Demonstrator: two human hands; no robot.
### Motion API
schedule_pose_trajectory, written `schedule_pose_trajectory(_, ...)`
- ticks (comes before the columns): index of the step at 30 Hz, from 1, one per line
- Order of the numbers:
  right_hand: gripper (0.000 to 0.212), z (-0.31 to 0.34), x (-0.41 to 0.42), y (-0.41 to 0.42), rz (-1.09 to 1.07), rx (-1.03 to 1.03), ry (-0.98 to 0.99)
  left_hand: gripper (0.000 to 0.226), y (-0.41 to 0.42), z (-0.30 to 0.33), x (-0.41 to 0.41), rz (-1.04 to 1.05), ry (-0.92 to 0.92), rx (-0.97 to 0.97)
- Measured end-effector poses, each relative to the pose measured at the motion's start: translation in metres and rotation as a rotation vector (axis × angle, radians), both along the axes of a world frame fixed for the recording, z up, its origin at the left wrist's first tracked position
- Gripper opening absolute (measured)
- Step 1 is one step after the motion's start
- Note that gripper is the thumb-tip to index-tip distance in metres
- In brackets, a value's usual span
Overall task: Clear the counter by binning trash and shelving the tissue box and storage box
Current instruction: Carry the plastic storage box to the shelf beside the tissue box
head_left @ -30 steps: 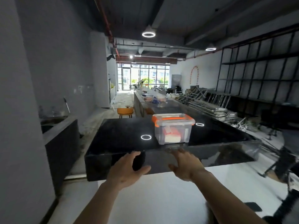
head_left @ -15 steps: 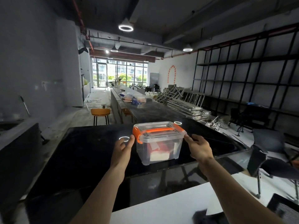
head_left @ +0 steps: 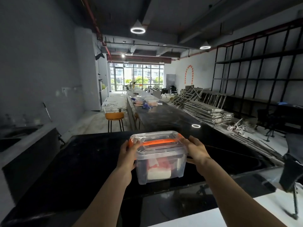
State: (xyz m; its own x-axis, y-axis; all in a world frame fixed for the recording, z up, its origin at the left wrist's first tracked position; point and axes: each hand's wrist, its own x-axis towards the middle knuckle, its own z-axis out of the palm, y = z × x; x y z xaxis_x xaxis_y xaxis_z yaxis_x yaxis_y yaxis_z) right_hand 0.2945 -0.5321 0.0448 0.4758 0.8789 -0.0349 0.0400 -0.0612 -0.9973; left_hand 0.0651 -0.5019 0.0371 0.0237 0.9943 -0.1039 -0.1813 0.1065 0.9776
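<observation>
A clear plastic storage box [head_left: 159,163] with an orange handle and orange clips stands near the front edge of the glossy black counter [head_left: 82,161]. Red and white items show through its walls. My left hand [head_left: 127,158] presses against the box's left side, thumb up at the orange clip. My right hand [head_left: 197,153] clasps the right side just under the lid. Both hands grip the box between them. I cannot tell whether its base still touches the counter. No tissue box or trash is visible near me.
A long dark counter [head_left: 164,115] runs away ahead, with plastic containers [head_left: 144,102] on it. An orange stool [head_left: 114,118] stands to the left of it. Stacked metal frames [head_left: 205,108] and black wall shelving [head_left: 262,71] fill the right. A sink counter [head_left: 19,136] sits left.
My hands rose from the counter's front edge, reached to either side of the storage box, and have now closed on it. The box looks nearer to me.
</observation>
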Motion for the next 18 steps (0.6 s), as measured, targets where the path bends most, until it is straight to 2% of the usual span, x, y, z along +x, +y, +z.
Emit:
schedule_pose_trajectory(6, 0.073, -0.008, 0.002, 0.016, 0.073, 0.012, -0.062, 0.056, -0.009, -0.001, 0.004, 0.144, 0.004, 0.030)
schedule_pose_trajectory(12, 0.074, -0.003, -0.009, 0.019, 0.023, 0.051, -0.123, 0.060, -0.009, 0.002, 0.003, 0.233, 0.056, 0.050)
schedule_pose_trajectory(15, 0.060, 0.007, -0.031, 0.021, 0.072, 0.089, -0.146, 0.061, -0.017, 0.009, -0.021, 0.332, 0.048, 0.069)
schedule_pose_trajectory(18, 0.057, 0.011, -0.067, 0.020, 0.168, 0.115, -0.127, 0.063, -0.035, 0.015, -0.057, 0.416, 0.048, 0.087)
